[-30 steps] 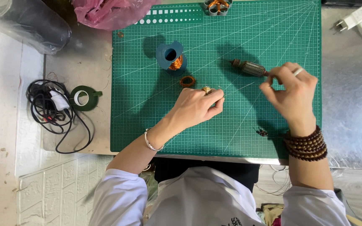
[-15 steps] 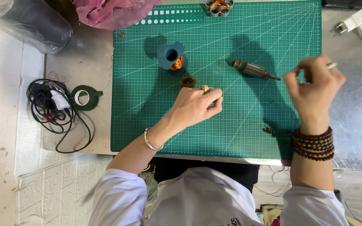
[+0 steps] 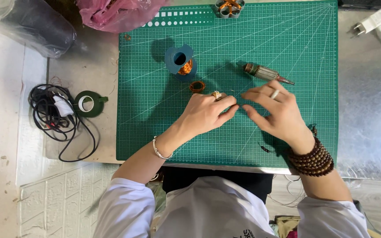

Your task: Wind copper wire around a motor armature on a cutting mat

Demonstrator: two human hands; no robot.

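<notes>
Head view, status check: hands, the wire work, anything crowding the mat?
Left hand and right hand fingertips together mid-mat, pinching something too fine to see. Motor armature lies untouched beyond right hand. Copper wire spool and small coil close by, not blocking.

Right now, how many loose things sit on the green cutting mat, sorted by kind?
Blue spools of copper wire: 1
Small copper wire coils: 1
Motor armatures: 1
Copper-wound stators at the mat's top edge: 1
Total: 4
</notes>
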